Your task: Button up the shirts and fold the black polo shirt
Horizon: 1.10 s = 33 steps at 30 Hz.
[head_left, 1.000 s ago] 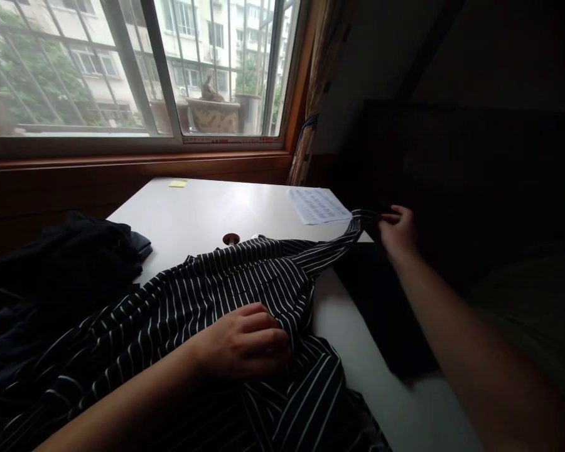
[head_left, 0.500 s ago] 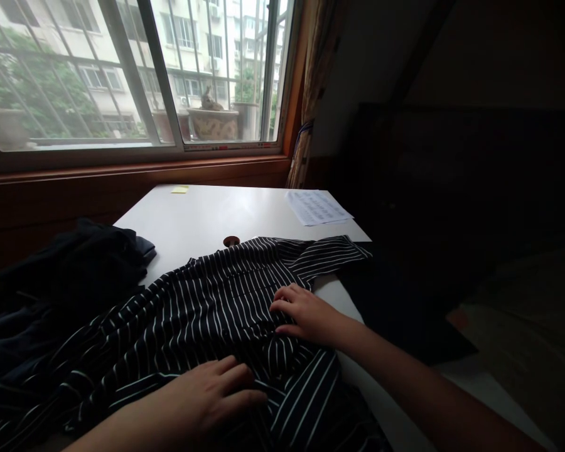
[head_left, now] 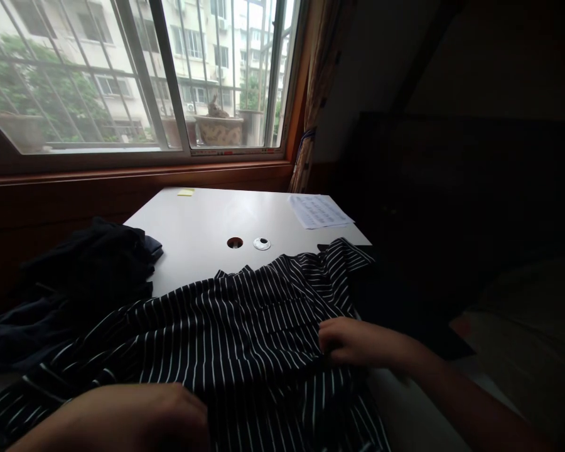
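Observation:
A black shirt with white stripes [head_left: 245, 326] lies spread across the near part of the white desk, rumpled in soft folds. Its short sleeve [head_left: 343, 260] reaches toward the desk's right edge. At the bottom left, my left hand [head_left: 155, 408] is closed on the near part of the shirt; its fingertips are hidden beneath the hand. My right hand [head_left: 351, 342] grips the shirt's right side, fingers curled into the cloth.
A heap of dark clothes [head_left: 94, 270] sits on the left. The white desk [head_left: 207, 220] has a round hole [head_left: 235, 243], a white ring-shaped cover [head_left: 262, 243], printed sheets [head_left: 317, 210] and a yellow sticky note [head_left: 186, 192]. A barred window [head_left: 136, 81] stands behind.
Both hands have closed on the cloth and moved apart. The shirt has shifted toward me and lies more spread out, uncovering the white ring-shaped cover. The view has tilted slightly.

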Each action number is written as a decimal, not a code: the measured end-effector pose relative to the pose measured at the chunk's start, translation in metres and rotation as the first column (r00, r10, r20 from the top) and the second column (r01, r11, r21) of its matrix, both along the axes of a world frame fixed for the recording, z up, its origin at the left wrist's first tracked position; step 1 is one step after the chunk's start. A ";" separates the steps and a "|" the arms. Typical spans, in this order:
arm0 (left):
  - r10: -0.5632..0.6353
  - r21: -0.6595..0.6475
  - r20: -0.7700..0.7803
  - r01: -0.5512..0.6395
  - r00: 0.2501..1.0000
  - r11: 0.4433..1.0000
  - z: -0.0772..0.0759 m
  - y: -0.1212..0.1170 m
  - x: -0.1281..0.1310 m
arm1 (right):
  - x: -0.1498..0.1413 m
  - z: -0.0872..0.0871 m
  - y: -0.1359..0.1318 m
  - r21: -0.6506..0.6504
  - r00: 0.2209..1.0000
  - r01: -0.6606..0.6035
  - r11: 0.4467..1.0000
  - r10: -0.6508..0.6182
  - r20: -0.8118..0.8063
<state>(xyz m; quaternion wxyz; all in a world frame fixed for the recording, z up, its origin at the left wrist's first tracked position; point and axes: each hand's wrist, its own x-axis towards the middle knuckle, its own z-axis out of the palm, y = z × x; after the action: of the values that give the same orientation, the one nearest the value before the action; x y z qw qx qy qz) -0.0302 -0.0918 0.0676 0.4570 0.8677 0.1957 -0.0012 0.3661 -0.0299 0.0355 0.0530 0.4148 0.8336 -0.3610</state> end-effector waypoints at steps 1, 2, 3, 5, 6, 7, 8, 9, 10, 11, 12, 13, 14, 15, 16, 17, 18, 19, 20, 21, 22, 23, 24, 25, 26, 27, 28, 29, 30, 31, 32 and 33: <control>0.136 0.034 0.029 -0.137 0.990 0.990 0.004 0.012 -0.002 | 0.003 0.003 0.000 -0.041 1.000 0.006 0.999 -0.006 0.000; 0.199 0.066 0.079 -0.205 0.977 0.977 0.006 0.027 -0.004 | 0.004 0.005 0.002 -0.072 1.000 0.010 0.997 -0.010 -0.005; 0.316 0.115 0.139 -0.333 0.938 0.936 0.004 0.046 -0.006 | 0.004 0.008 0.005 -0.088 1.000 0.013 0.996 -0.014 -0.018; 0.564 0.225 0.243 -0.611 0.790 0.759 -0.011 0.087 -0.010 | -0.001 0.012 0.017 -0.059 0.997 0.025 0.998 -0.030 -0.077; 0.670 0.271 0.271 -0.723 0.691 0.636 -0.021 0.108 -0.012 | -0.006 0.014 0.026 -0.007 0.991 0.046 0.999 -0.047 -0.123; 0.738 0.300 0.269 -0.782 0.619 0.546 -0.032 0.126 -0.014 | -0.012 0.016 0.036 0.065 0.982 0.083 0.994 -0.070 -0.176; 0.783 0.325 0.237 -0.806 0.575 0.494 -0.043 0.143 -0.014 | -0.019 0.016 0.047 0.143 0.967 0.136 0.980 -0.100 -0.233; 0.810 0.365 0.196 -0.808 0.553 0.464 -0.053 0.156 -0.014 | -0.027 0.015 0.058 0.221 0.949 0.196 0.955 -0.129 -0.287; 0.823 0.392 0.150 -0.798 0.547 0.458 -0.060 0.166 -0.013 | -0.036 0.013 0.070 0.284 0.934 0.245 0.927 -0.147 -0.325; 0.830 0.404 0.119 -0.790 0.545 0.460 -0.066 0.174 -0.011 | -0.045 0.010 0.082 0.338 0.925 0.275 0.900 -0.152 -0.348; 0.832 0.409 0.091 -0.782 0.548 0.470 -0.069 0.179 -0.008 | -0.053 0.006 0.093 0.386 0.922 0.288 0.876 -0.145 -0.359; 0.829 0.403 0.069 -0.776 0.554 0.485 -0.071 0.182 -0.005 | -0.062 0.001 0.104 0.429 0.926 0.281 0.858 -0.125 -0.357; 0.825 0.389 0.050 -0.772 0.564 0.504 -0.071 0.184 -0.002 | -0.070 -0.005 0.113 0.463 0.933 0.262 0.847 -0.099 -0.346; 0.817 0.373 0.028 -0.764 0.576 0.526 -0.071 0.185 0.001 | -0.078 -0.010 0.121 0.484 0.944 0.228 0.845 -0.070 -0.322; 0.808 0.357 0.005 -0.756 0.590 0.549 -0.070 0.186 0.003 | -0.085 -0.016 0.127 0.497 0.956 0.186 0.848 -0.041 -0.289; 0.797 0.341 -0.015 -0.747 0.603 0.571 -0.069 0.187 0.006 | -0.092 -0.020 0.131 0.504 0.968 0.141 0.852 -0.012 -0.251; 0.787 0.328 -0.029 -0.738 0.616 0.590 -0.067 0.188 0.007 | -0.098 -0.024 0.133 0.512 0.977 0.096 0.853 0.017 -0.211; 0.779 0.319 -0.036 -0.732 0.626 0.602 -0.067 0.189 0.008 | -0.102 -0.027 0.134 0.529 0.984 0.053 0.847 0.048 -0.174; 0.773 0.313 -0.035 -0.728 0.633 0.610 -0.066 0.190 0.008 | -0.105 -0.028 0.133 0.557 0.986 0.015 0.831 0.079 -0.144; 0.770 0.311 -0.026 -0.727 0.638 0.612 -0.064 0.190 0.008 | -0.106 -0.028 0.131 0.593 0.986 -0.016 0.805 0.110 -0.122; 0.770 0.312 -0.009 -0.729 0.638 0.609 -0.063 0.192 0.007 | -0.106 -0.026 0.128 0.632 0.984 -0.042 0.774 0.142 -0.108; 0.774 0.316 0.016 -0.738 0.633 0.597 -0.061 0.193 0.006 | -0.105 -0.024 0.124 0.670 0.980 -0.061 0.739 0.172 -0.101; 0.782 0.322 0.049 -0.751 0.622 0.577 -0.057 0.195 0.004 | -0.103 -0.020 0.119 0.704 0.975 -0.069 0.707 0.197 -0.102; 0.792 0.330 0.088 -0.768 0.605 0.549 -0.053 0.197 0.001 | -0.101 -0.016 0.114 0.732 0.970 -0.069 0.678 0.216 -0.109; 0.801 0.337 0.130 -0.785 0.585 0.519 -0.048 0.199 -0.001 | -0.098 -0.011 0.109 0.756 0.966 -0.061 0.652 0.230 -0.121; 0.808 0.343 0.170 -0.803 0.564 0.488 -0.043 0.202 -0.002 | -0.096 -0.007 0.105 0.775 0.962 -0.049 0.630 0.239 -0.133; 0.812 0.347 0.218 -0.821 0.541 0.453 -0.038 0.205 -0.003 | -0.094 -0.003 0.101 0.790 0.960 -0.034 0.613 0.240 -0.144; 0.809 0.350 0.276 -0.839 0.518 0.418 -0.033 0.207 -0.004 | -0.092 0.000 0.098 0.799 0.960 -0.019 0.602 0.235 -0.154; 0.797 0.353 0.341 -0.854 0.498 0.382 -0.031 0.210 -0.003 | -0.091 0.001 0.096 0.800 0.961 -0.006 0.600 0.224 -0.162; 0.777 0.358 0.405 -0.865 0.483 0.351 -0.030 0.211 -0.001 | -0.091 0.002 0.096 0.795 0.964 0.006 0.607 0.208 -0.166; 0.753 0.366 0.458 -0.872 0.473 0.326 -0.031 0.212 0.001 | -0.092 0.001 0.097 0.784 0.969 0.013 0.621 0.185 -0.162; 0.732 0.375 0.493 -0.874 0.470 0.309 -0.035 0.212 0.004 | -0.093 -0.001 0.099 0.769 0.976 0.013 0.639 0.159 -0.149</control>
<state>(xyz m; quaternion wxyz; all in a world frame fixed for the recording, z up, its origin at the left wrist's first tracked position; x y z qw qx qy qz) -0.0258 0.1204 0.0328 0.1228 0.7368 0.5395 0.3886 0.2735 0.0687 0.0343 -0.1981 0.3248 0.9247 -0.0123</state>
